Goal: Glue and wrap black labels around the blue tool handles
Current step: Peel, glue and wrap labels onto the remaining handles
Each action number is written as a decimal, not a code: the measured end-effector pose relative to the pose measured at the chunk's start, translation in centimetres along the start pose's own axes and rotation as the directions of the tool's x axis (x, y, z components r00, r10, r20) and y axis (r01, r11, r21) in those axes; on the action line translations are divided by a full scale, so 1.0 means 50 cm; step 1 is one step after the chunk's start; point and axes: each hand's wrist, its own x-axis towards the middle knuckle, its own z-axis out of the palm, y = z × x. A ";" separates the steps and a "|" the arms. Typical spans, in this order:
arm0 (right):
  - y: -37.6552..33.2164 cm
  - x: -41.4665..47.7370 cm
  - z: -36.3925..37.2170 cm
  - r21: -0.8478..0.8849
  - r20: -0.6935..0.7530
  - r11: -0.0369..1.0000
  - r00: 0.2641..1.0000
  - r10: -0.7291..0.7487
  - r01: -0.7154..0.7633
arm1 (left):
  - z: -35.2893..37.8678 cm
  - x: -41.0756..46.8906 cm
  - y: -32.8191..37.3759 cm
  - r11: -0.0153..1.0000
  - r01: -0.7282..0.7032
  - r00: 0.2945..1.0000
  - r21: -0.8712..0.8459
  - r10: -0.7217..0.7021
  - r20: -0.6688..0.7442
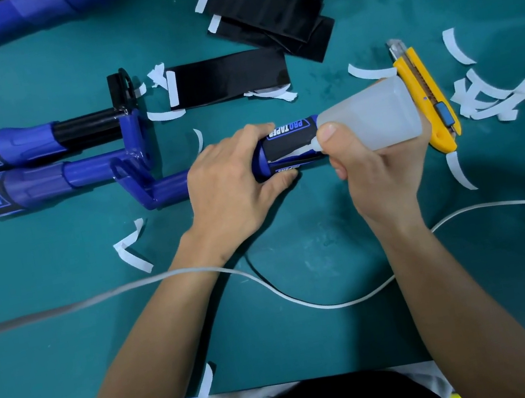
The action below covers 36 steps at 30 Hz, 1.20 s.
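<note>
**As glue meets label, a blue handle is held at mid-counter**

While the left hand curls its fingers round the blue plastic tool handle at the centre of the teal counter, the right hand grips a translucent plastic glue bottle. The thumb is on top, and the white nozzle is set against the black "PRO TAPER" label on the handle. The handle lies along the 9-to-3 o'clock line, its butt toward the bottle.

At 9 o'clock two more blue tools with black labels lie side by side. Toward 12 o'clock a single flat black label strip lies alone, with a stack of black label strips beyond it at 1 o'clock. A yellow utility knife lies just behind the bottle at 3 o'clock, with white curved paper scraps strewn beside it. A white cable loops across the counter at 6 o'clock.
</note>
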 end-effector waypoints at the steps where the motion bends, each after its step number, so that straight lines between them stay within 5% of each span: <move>1: -0.001 0.000 0.000 -0.001 -0.001 1.000 1.000 0.000 0.000 | 0.000 0.000 0.000 1.000 0.001 1.000 0.001 -0.001 -0.002; 36: -0.005 0.001 -0.008 -0.057 -0.008 0.998 1.000 0.013 -0.013 | 0.001 0.001 0.002 1.000 -0.002 1.000 -0.010 0.002 -0.012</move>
